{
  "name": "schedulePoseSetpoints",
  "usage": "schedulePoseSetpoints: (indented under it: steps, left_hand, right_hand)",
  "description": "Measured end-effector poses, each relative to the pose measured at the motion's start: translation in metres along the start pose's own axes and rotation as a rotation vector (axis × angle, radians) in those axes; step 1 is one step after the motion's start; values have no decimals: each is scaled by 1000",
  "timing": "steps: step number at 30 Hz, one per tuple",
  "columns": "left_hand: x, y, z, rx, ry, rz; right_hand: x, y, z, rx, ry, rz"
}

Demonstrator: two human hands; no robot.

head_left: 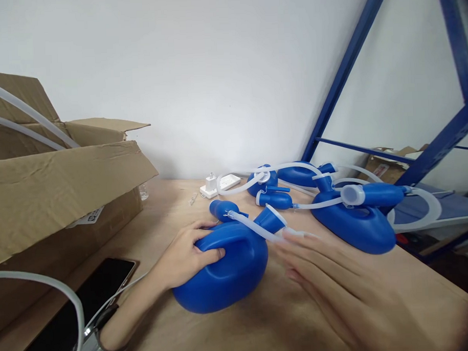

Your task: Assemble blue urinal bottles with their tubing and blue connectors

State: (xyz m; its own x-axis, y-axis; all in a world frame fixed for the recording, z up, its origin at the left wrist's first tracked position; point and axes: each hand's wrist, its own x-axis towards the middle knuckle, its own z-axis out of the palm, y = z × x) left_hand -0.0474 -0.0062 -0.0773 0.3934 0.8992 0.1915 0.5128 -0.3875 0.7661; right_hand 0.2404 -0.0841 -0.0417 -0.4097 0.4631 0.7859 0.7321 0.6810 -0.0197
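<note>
A blue plastic urinal bottle [237, 262] with a moulded handle lies on its side in front of me. My left hand [194, 256] is wrapped round its handle side, thumb on top. The bottle's flared mouth [272, 219] points up and right, its rim pale. A translucent ribbed tube [253, 226] runs from a small blue receiver piece [224, 210] across the neck. At the tube's far end is my right hand [325, 280], blurred, with fingers stretched out. Whether its fingertips touch the tube cannot be made out. A whitish piece [303, 233] shows partly behind those fingers.
More blue bottles [354, 222] with tubes and receiver pieces lie at the back right. A white power strip [228, 183] with a plug sits by the wall. On the left are an open cardboard box [69, 186] and a phone [92, 298] with a cable. A blue metal frame [341, 74] stands right.
</note>
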Motion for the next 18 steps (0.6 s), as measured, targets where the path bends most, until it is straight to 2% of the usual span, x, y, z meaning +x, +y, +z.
schedulePoseSetpoints:
  steps: [3, 5, 9, 12, 15, 18]
  left_hand:
    - [0, 0, 0, 6, 17, -24]
    - [-1, 0, 0, 15, 20, -19]
    - [0, -1, 2, 50, 101, 56]
    - [2, -8, 6, 43, 193, 36]
    - [3, -15, 11, -32, 265, -10]
    - [4, -18, 15, -99, 352, -18]
  right_hand:
    - [-11, 7, 30, -358, -84, -122]
    - [-12, 23, 38, -510, -105, -166]
    - [-3, 57, 37, -540, -156, -265]
    - [10, 79, 35, -455, -8, -249]
    - [22, 98, 39, -276, 232, -67]
    - [28, 108, 49, -91, 380, 126]
